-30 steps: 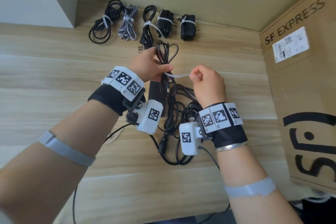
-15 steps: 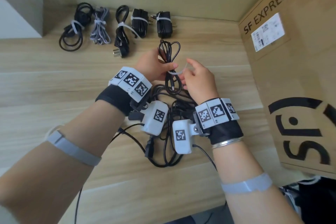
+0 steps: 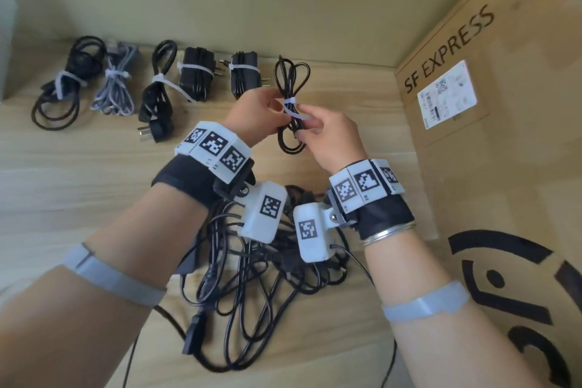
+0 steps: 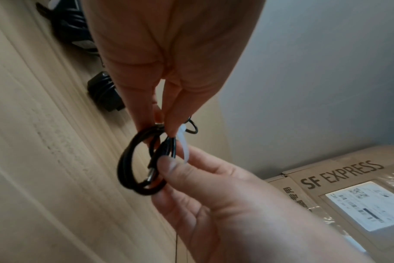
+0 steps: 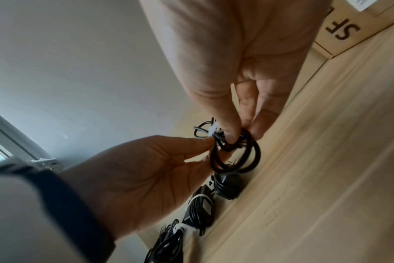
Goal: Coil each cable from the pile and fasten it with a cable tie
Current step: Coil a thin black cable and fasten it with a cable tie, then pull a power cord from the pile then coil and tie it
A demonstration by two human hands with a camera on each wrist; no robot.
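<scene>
Five tied bundles (image 3: pixel 151 85) line the desk at eleven o'clock. Both hands pinch a sixth coil (image 3: pixel 291 104), left hand (image 3: pixel 256 116) at its waist, right hand (image 3: pixel 327 135) on the cable tie (image 3: pixel 292 110). An unsorted pile (image 3: pixel 252 287) waits at six o'clock, so much seems left.

Soft even daylight, slight motion blur, wide-angle distortion

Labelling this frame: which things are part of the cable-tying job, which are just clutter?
Job: coiled black cable, white tie, left hand, right hand, loose pile, five tied bundles.
Clutter: SF Express box.
</scene>
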